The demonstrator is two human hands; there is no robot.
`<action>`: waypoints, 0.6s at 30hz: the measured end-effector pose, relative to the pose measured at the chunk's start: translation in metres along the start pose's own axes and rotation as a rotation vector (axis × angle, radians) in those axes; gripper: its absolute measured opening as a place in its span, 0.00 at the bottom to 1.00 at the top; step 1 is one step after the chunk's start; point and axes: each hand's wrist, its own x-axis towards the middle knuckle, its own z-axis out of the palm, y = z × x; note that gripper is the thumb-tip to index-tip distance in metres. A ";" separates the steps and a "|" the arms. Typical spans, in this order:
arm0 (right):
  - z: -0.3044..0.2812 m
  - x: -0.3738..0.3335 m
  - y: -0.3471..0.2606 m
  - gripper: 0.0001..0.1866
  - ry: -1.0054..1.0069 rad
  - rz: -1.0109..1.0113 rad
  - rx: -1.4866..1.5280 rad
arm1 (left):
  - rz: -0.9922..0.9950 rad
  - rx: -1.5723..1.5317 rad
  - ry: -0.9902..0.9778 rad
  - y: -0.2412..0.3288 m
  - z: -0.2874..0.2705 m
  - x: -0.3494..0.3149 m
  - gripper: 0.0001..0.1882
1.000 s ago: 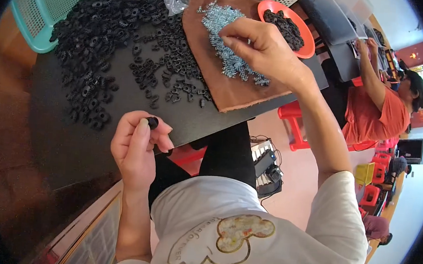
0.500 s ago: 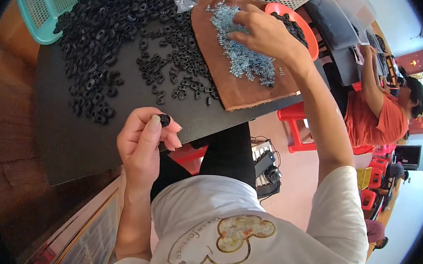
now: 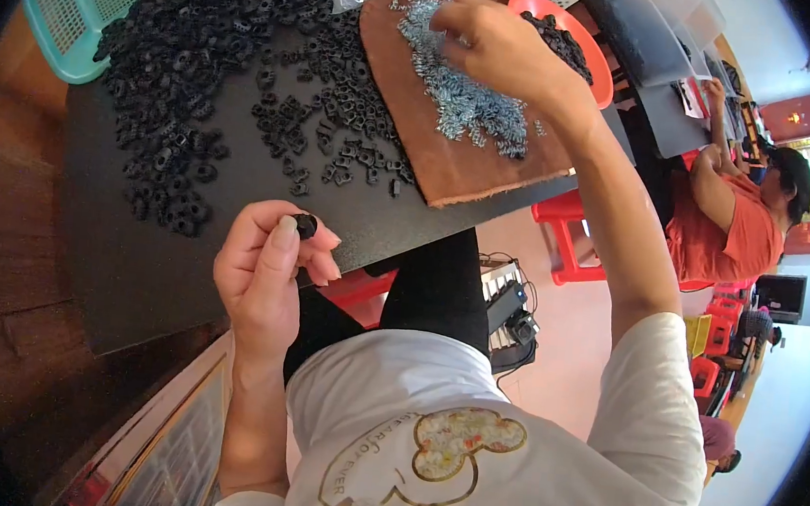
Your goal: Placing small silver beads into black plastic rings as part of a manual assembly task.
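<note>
From my end, the springs point(image 3: 478, 111) lie right under my right grip point(image 3: 506, 56), way nearer than my left; fingers curled, can't tell if one's caught. Bluish metal coils, axes every which way, on a brown rough-edged sheet point(image 3: 468, 177). Left grip point(image 3: 266, 266) pinches a rounded black part point(image 3: 305, 225) near the table point(image 3: 360, 221) edge.

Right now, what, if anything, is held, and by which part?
The left hand pinches a black piece by its left side; I can't tell for the right hand.
</note>
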 end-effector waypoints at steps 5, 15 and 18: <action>-0.005 -0.001 0.000 0.11 0.065 -0.021 0.117 | 0.025 0.033 0.016 -0.002 0.000 0.000 0.10; -0.012 -0.010 0.000 0.10 0.016 0.193 0.297 | 0.001 -0.033 0.002 0.000 0.000 0.000 0.11; -0.006 -0.012 0.007 0.10 0.098 0.158 0.238 | -0.002 -0.025 0.004 0.000 0.000 0.001 0.11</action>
